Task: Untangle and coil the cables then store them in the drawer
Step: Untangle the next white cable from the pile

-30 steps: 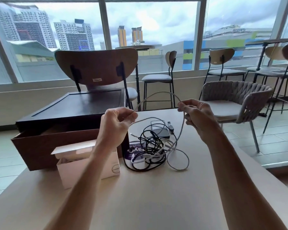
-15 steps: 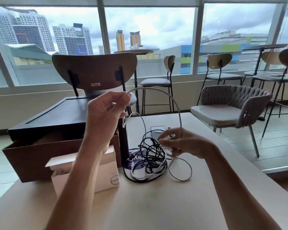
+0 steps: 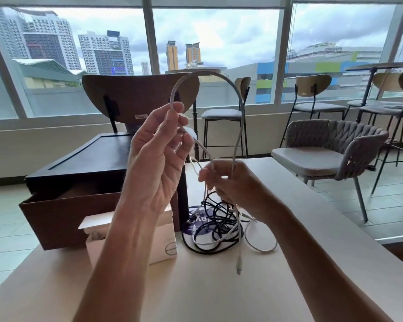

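My left hand [image 3: 158, 156] is raised above the table and pinches a white cable [image 3: 239, 101] that arches up in a tall loop. My right hand [image 3: 230, 182] sits lower, just right of the left one, and grips the same cable's descending strand. One white end with a plug [image 3: 239, 266] hangs down below my right hand. A tangle of black and white cables [image 3: 216, 228] lies on the table under my right hand. The dark wooden box has its brown drawer [image 3: 63, 219] pulled open at the left.
A white carton [image 3: 165, 240] stands in front of the drawer, partly behind my left forearm. A purple card [image 3: 196, 225] lies under the tangle. A brown chair [image 3: 130, 98] stands behind the table [image 3: 196, 287]; a woven grey armchair [image 3: 330, 149] and bar stools stand at the right.
My left hand has risen and the white loop has grown taller. My right hand dropped from high on the right down to the tangle, then lifted slightly, and a plug end now dangles free.
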`<state>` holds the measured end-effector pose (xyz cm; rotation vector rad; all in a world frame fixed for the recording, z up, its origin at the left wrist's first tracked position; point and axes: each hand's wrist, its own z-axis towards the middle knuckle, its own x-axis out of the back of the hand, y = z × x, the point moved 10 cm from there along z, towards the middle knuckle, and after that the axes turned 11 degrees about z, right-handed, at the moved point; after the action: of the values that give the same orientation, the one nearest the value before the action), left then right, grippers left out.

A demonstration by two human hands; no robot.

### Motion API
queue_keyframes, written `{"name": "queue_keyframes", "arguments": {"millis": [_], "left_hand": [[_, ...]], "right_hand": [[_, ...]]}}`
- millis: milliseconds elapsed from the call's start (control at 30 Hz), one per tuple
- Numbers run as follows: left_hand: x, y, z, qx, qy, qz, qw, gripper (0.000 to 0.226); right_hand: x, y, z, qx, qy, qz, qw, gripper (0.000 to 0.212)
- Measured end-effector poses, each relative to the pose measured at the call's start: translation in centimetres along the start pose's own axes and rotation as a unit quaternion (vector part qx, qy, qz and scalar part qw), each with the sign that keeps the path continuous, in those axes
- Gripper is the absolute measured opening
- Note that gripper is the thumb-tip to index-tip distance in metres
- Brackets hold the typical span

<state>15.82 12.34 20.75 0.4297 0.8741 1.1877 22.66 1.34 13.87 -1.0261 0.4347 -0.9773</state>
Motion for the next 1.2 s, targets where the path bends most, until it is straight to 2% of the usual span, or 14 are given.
{"name": "queue_keyframes", "arguments": {"millis": [33,100,167,200,300,400,467,600,700,767,900,1000,1133,1200], "left_hand": [[0.5,0.1,0.0,-0.003,0.009,0.036,0.999,0.014],[2.1,-0.1,0.2,-0.011,0.029,0.229,0.973,0.02],[3.1,-1.7,0.3,-0.002,0.011,0.437,0.9,0.035],[3.1,-2.9,0.2,0.012,-0.018,0.492,0.87,0.044],[2.1,-7.7,-0.6,0.036,-0.117,0.564,0.817,0.058],[1.2,-10.5,-1.0,0.022,-0.146,0.621,0.77,0.032],[1.5,-10.4,-0.8,0.013,-0.121,0.627,0.769,0.015],[2.8,-6.9,0.1,-0.021,-0.039,0.575,0.817,0.018],[3.3,-4.7,0.4,-0.029,0.001,0.506,0.862,0.017],[3.4,-4.6,0.3,-0.007,-0.003,0.486,0.874,0.02],[2.8,-3.5,0.2,-0.01,-0.003,0.516,0.856,0.023],[1.5,-0.5,-0.2,-0.084,0.026,0.551,0.83,0.017],[-1.4,2.4,-1.4,-0.176,0.011,0.582,0.794,0.01],[-2.5,3.4,-1.9,-0.226,0.006,0.608,0.761,0.012]], "right_hand": [[0.9,-0.1,0.0,-0.001,0.025,0.023,0.999,0.018],[2.8,-0.5,0.0,-0.003,0.052,0.078,0.996,0.02],[3.9,-0.8,-0.1,-0.006,0.052,0.163,0.985,0.024],[3.9,-0.9,-0.1,-0.01,0.045,0.216,0.975,0.026],[3.4,-1.2,-0.1,-0.023,0.022,0.321,0.946,0.03],[3.4,-1.5,-0.1,-0.021,0.024,0.337,0.941,0.029],[4.7,-1.1,0.0,-0.023,0.061,0.344,0.937,0.028],[8.4,1.1,-0.7,-0.072,0.168,0.286,0.941,0.029],[8.7,2.9,-1.2,-0.131,0.178,0.179,0.959,0.028],[8.3,4.0,-1.4,-0.166,0.168,0.118,0.965,0.03],[7.7,4.7,-1.9,-0.204,0.144,0.025,0.968,0.031],[7.2,4.2,-1.5,-0.18,0.137,0.062,0.972,0.027],[6.8,3.5,-1.0,-0.152,0.15,0.136,0.967,0.025],[6.9,3.3,-1.0,-0.146,0.158,0.172,0.961,0.023]]}}
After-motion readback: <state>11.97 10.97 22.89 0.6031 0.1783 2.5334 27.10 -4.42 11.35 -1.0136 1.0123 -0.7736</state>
